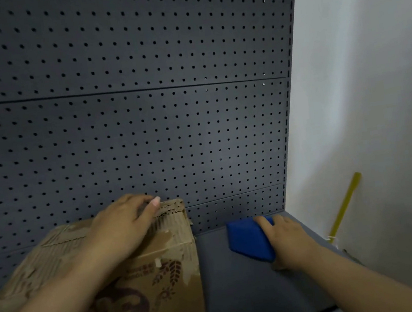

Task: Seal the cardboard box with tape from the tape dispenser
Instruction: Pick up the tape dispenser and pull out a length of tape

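head | cardboard box (148, 283) lower left on grey table (245, 295), worn, corrugated, printed | left hand (122, 228) flat, fingers spread on box top | right hand (288, 239) gripping blue angular tape dispenser (248, 239), lower right | perforated pegboard (125, 101) behind | yellow strip (345, 205) on wall

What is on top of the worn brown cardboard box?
The person's left hand rests flat on the worn brown cardboard box, fingers reaching its far edge. Torn, peeled patches show around the hand. Whatever lies under the palm, including any flap seam or tape, is covered.
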